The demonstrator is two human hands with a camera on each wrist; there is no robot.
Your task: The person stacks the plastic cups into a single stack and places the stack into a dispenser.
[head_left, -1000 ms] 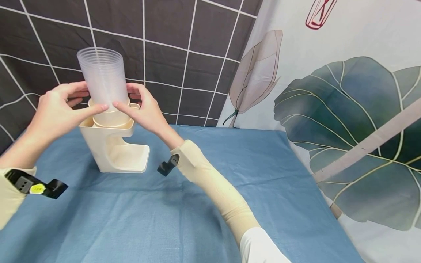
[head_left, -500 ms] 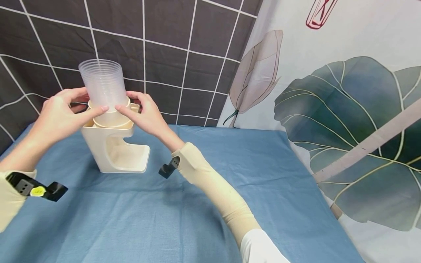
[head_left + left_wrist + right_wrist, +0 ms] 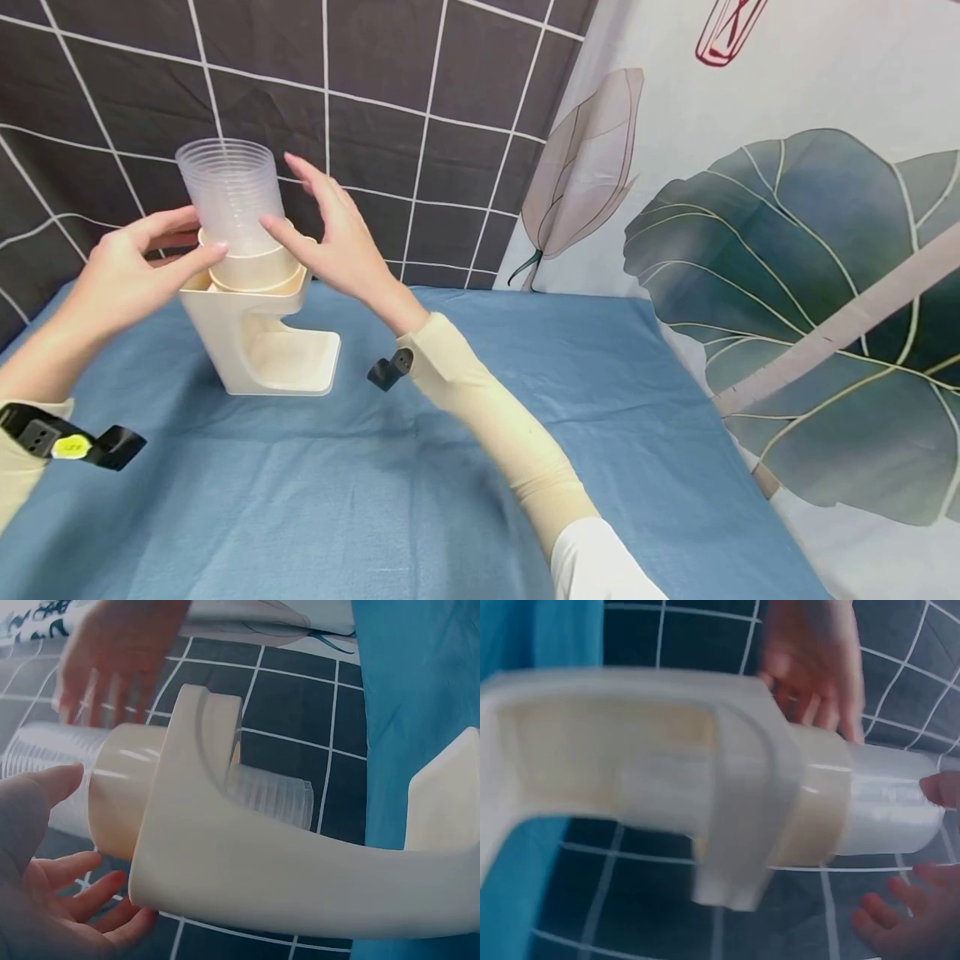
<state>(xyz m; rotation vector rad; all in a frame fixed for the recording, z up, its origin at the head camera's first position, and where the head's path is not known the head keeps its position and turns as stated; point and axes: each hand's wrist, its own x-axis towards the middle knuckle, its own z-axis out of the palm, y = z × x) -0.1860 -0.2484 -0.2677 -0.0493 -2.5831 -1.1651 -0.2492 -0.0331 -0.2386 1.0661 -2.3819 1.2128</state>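
A stack of clear plastic cups stands upright in the cream ring on top of a cream cup dispenser. The stack's lower end shows beneath the dispenser's top in the left wrist view. My left hand is at the left of the stack and ring, thumb in front and fingers behind; the left wrist view shows them spread and loose. My right hand is on the right, fingers extended and raised away from the cups, its thumb tip right by the stack's side.
The dispenser stands on a blue cloth covering the table. Close behind hangs a dark cloth with white grid lines. A white curtain with large leaf prints hangs at the right. Both wrists carry small black cameras.
The cup stack has sunk lower into the ring. My right hand has let go, its fingers lifting up and away to the right. My left hand has loosened and shifted slightly left.
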